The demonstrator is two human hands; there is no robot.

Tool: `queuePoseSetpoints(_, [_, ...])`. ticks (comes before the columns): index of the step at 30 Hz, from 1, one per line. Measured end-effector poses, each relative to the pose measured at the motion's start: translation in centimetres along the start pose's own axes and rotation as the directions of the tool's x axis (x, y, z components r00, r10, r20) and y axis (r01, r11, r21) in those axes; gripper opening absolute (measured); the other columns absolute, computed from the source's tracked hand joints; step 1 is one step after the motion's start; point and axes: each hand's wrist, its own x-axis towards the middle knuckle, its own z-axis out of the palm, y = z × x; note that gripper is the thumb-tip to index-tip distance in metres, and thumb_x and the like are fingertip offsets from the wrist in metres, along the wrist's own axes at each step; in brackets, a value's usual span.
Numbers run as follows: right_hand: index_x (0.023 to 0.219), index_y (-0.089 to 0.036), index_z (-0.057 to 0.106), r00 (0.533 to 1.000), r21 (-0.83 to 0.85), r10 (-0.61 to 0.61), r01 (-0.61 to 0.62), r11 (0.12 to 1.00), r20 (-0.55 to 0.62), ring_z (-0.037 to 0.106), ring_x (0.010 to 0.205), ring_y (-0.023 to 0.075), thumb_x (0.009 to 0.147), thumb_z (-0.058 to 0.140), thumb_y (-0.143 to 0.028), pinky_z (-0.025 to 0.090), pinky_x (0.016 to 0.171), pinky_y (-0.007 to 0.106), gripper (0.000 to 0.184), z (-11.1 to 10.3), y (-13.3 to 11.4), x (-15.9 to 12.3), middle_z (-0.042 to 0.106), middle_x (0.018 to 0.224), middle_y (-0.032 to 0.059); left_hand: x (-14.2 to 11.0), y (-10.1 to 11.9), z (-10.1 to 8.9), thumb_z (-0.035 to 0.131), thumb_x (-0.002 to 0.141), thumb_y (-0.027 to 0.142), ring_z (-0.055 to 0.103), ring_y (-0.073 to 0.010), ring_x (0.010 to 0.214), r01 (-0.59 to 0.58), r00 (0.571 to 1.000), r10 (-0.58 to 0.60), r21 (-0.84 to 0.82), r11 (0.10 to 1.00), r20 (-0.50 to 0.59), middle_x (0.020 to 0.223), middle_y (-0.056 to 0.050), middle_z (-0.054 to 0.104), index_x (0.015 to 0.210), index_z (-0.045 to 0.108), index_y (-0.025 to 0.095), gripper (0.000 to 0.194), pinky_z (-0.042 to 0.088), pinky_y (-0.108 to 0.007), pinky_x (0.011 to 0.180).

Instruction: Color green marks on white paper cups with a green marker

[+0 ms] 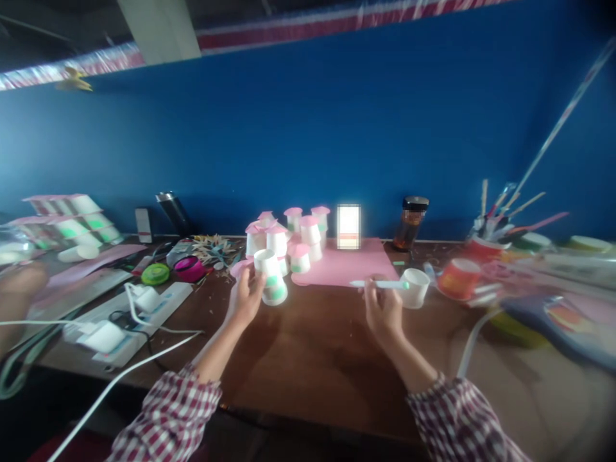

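Observation:
My left hand (pixel 248 295) is closed around a small white paper cup (pixel 265 259) with its mouth up. Just below it shows another cup with a green patch (pixel 275 290); whether the two touch I cannot tell. My right hand (pixel 384 311) grips a white marker pen (pixel 382 284) with a green end, held level. Right beside the pen's green end stands a white paper cup (pixel 416 289) on the table. Behind my left hand are several upturned white cups (pixel 276 242) topped with pink paper pieces, some with green patches, partly on a pink sheet (pixel 346 266).
On the left lie a power strip (pixel 163 308) with chargers and cables, a green lid (pixel 155 274) and stacked cups (pixel 81 221). Another person's hand (pixel 22 289) is blurred at the left edge. A dark-lidded bottle (pixel 410 224), red tub (pixel 459 279) and brushes (pixel 495 215) stand at right.

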Motion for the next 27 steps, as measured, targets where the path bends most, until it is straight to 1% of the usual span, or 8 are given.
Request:
queuePoseSetpoints(3, [0.081, -0.017, 0.055, 1.0, 0.022, -0.004, 0.004, 1.0, -0.006, 0.052, 0.05, 0.0115, 0.091, 0.043, -0.038, 0.041, 0.049, 0.022, 0.026, 0.0, 0.0, -0.1, 0.059, 0.062, 0.0009, -0.9, -0.2, -0.1, 0.055, 0.082, 0.042, 0.056, -0.0278, 0.111, -0.043, 0.996, 0.053, 0.141, 0.989, -0.073, 0.126, -0.015, 0.055, 0.129, 0.043, 0.019, 0.054, 0.048, -0.041, 0.089])
queuePoseSetpoints(6, [0.082, -0.017, 0.054, 1.0, 0.061, -0.026, 0.026, 0.998, -0.003, 0.051, 0.051, 0.0116, 0.092, 0.043, -0.037, 0.041, 0.05, 0.023, 0.025, 0.1, -0.1, -0.3, 0.059, 0.064, 0.0007, -1.9, 1.0, 0.2, 0.053, 0.084, 0.035, 0.052, -0.0257, 0.115, -0.228, 0.954, 0.259, 0.196, 0.954, -0.151, 0.13, -0.015, 0.048, 0.127, 0.044, 0.018, 0.048, 0.048, -0.039, 0.088])
queuePoseSetpoints(10, [0.104, -0.018, 0.052, 0.996, 0.15, -0.088, 0.083, 0.985, 0.027, 0.056, 0.059, 0.0136, 0.095, 0.04, -0.033, 0.046, 0.059, 0.026, 0.021, 0.1, -0.8, -0.2, 0.06, 0.069, 0.001, -3.3, 3.3, 2.0, 0.053, 0.084, 0.029, 0.055, -0.0233, 0.106, -0.368, 0.918, 0.39, 0.21, 0.906, -0.074, 0.12, -0.014, 0.053, 0.125, 0.045, 0.017, 0.043, 0.049, -0.039, 0.087])
queuePoseSetpoints(14, [0.107, -0.02, 0.05, 0.991, 0.186, -0.116, 0.103, 0.977, 0.062, 0.059, 0.064, 0.0149, 0.095, 0.039, -0.033, 0.048, 0.061, 0.029, 0.02, -0.9, -1.4, 0.3, 0.062, 0.074, 0.0021, -4.3, 5.2, 4.4, 0.058, 0.08, 0.026, 0.047, -0.0278, 0.118, -0.494, 0.853, 0.522, 0.307, 0.814, -0.013, 0.122, -0.014, 0.052, 0.124, 0.046, 0.018, 0.046, 0.039, -0.045, 0.099])
queuePoseSetpoints(17, [0.104, -0.021, 0.05, 0.992, 0.174, -0.115, 0.103, 0.979, 0.057, 0.058, 0.062, 0.0148, 0.094, 0.041, -0.033, 0.048, 0.058, 0.029, 0.019, -2.1, -1.5, 0.4, 0.06, 0.072, 0.0014, -4.7, 5.8, 5.6, 0.057, 0.08, 0.026, 0.046, -0.0286, 0.116, -0.437, 0.881, 0.472, 0.373, 0.818, -0.002, 0.122, -0.013, 0.052, 0.123, 0.047, 0.018, 0.044, 0.039, -0.045, 0.098])
queuePoseSetpoints(20, [0.103, -0.02, 0.051, 0.996, 0.131, -0.094, 0.093, 0.987, 0.003, 0.057, 0.059, 0.0144, 0.093, 0.043, -0.035, 0.047, 0.056, 0.029, 0.02, -3.5, -1.6, 0.4, 0.061, 0.073, 0.0018, -4.8, 5.8, 5.8, 0.06, 0.077, 0.029, 0.048, -0.0293, 0.112, -0.318, 0.923, 0.379, 0.432, 0.844, -0.061, 0.118, -0.013, 0.053, 0.12, 0.049, 0.018, 0.046, 0.04, -0.046, 0.095])
queuePoseSetpoints(24, [0.102, -0.02, 0.051, 0.992, 0.083, -0.102, 0.108, 0.991, -0.069, 0.06, 0.063, 0.0149, 0.092, 0.045, -0.035, 0.049, 0.058, 0.03, 0.019, -5.5, -2.3, 1.2, 0.062, 0.078, 0.0031, -4.6, 4.6, 5.0, 0.065, 0.072, 0.036, 0.042, -0.0321, 0.12, -0.288, 0.918, 0.382, 0.479, 0.829, -0.11, 0.126, -0.016, 0.047, 0.125, 0.043, 0.015, 0.06, 0.035, -0.049, 0.1])
queuePoseSetpoints(27, [0.102, -0.022, 0.053, 0.983, -0.135, -0.165, 0.154, 0.979, -0.075, 0.063, 0.075, 0.0184, 0.087, 0.052, -0.034, 0.05, 0.067, 0.032, 0.019, -7.1, -2.6, 2.5, 0.065, 0.085, 0.0036, -4.1, 3.3, 4.7, 0.069, 0.067, 0.043, 0.038, -0.0358, 0.124, -0.255, 0.932, 0.347, 0.482, 0.838, -0.11, 0.128, -0.02, 0.044, 0.13, 0.035, 0.012, 0.078, 0.035, -0.052, 0.1])
